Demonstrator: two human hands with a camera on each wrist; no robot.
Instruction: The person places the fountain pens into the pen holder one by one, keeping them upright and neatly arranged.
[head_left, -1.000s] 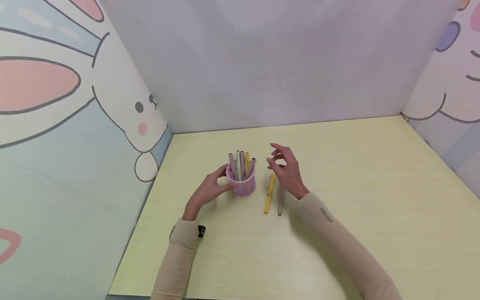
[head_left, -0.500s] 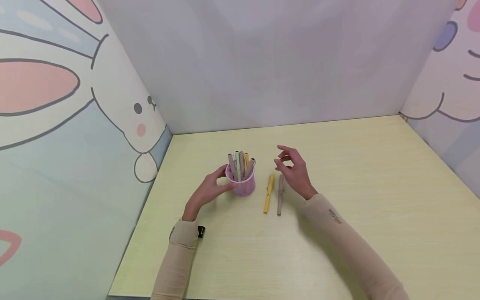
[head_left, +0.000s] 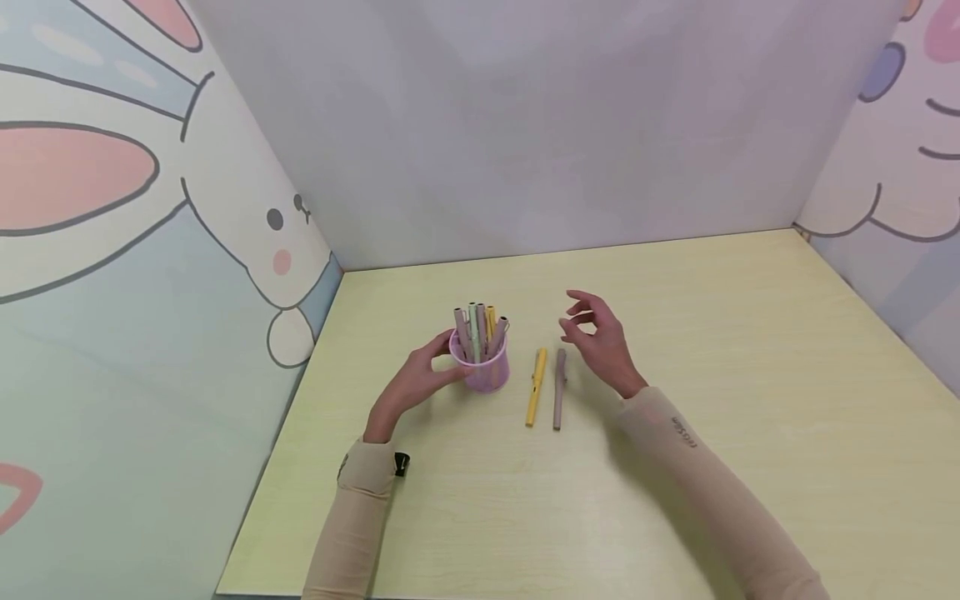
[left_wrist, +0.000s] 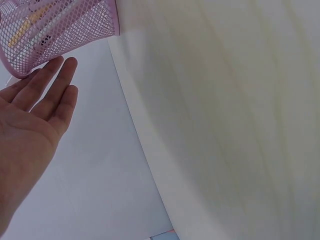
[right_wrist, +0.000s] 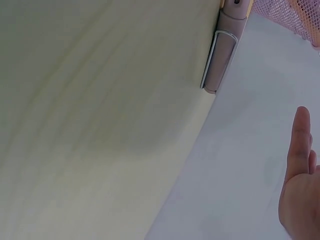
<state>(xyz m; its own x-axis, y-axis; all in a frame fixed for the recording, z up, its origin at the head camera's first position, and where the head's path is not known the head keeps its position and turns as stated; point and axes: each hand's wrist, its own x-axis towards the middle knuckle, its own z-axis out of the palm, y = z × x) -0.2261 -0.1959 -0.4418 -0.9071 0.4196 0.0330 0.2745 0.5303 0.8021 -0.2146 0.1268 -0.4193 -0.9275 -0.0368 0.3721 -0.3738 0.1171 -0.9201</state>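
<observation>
My left hand (head_left: 415, 381) holds the pink mesh pen cup (head_left: 489, 377) between thumb and fingers. In the left wrist view its fingertips touch the mesh (left_wrist: 82, 30) of the cup, and the thumb is hidden. Mauve, pale green and yellow pens (head_left: 475, 329) stand in the cup. To its right lie a yellow pen (head_left: 536, 390) and a mauve pen (head_left: 559, 392), side by side. My right hand (head_left: 603, 346) hovers right of these with loosely bent fingers and nothing in it. The mauve pen's metal clip (right_wrist: 212, 55) shows in the right wrist view.
Near my left cuff a small black object (head_left: 402, 464) sits, partly hidden by the sleeve. The pale wooden table (head_left: 712, 400) meets a grey wall (head_left: 562, 133) at the back. Cartoon-printed panels (head_left: 97, 350) rise on both sides.
My right hand has moved right, away from the cup and the two lying pens, uncovering the mauve pen's upper end. The left hand stays at the cup.
</observation>
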